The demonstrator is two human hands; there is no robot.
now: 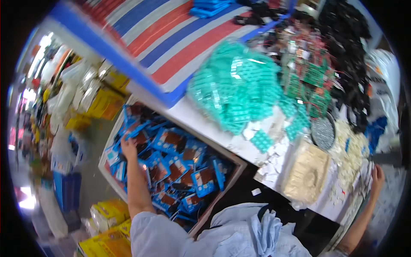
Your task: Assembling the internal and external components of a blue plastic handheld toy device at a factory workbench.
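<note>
My left hand (pixel 128 147) reaches into a large pale-rimmed box (pixel 234 173). Its fingers are bent against one of the flat blue-and-brown pieces at the far left; blur hides the exact grip. Many similar blue pieces with brown panels (pixel 173 167) lie heaped in the box. Far to the right, my right hand (pixel 377 180) is at the end of the white table (pixel 192 113), beside a bunch of thin white strips (pixel 365 175). Its fingers look bent, but what they touch is not clear.
A clear bag of green parts (pixel 239 81) lies on the table. Beyond it are green circuit boards with wires (pixel 312 81) and black cables (pixel 346 51). A wrapped tan block (pixel 306 171), a round grey-filled dish (pixel 323 132) and cream-coloured bits (pixel 349 150) sit nearer. A striped surface (pixel 167 43) has a raised blue edge.
</note>
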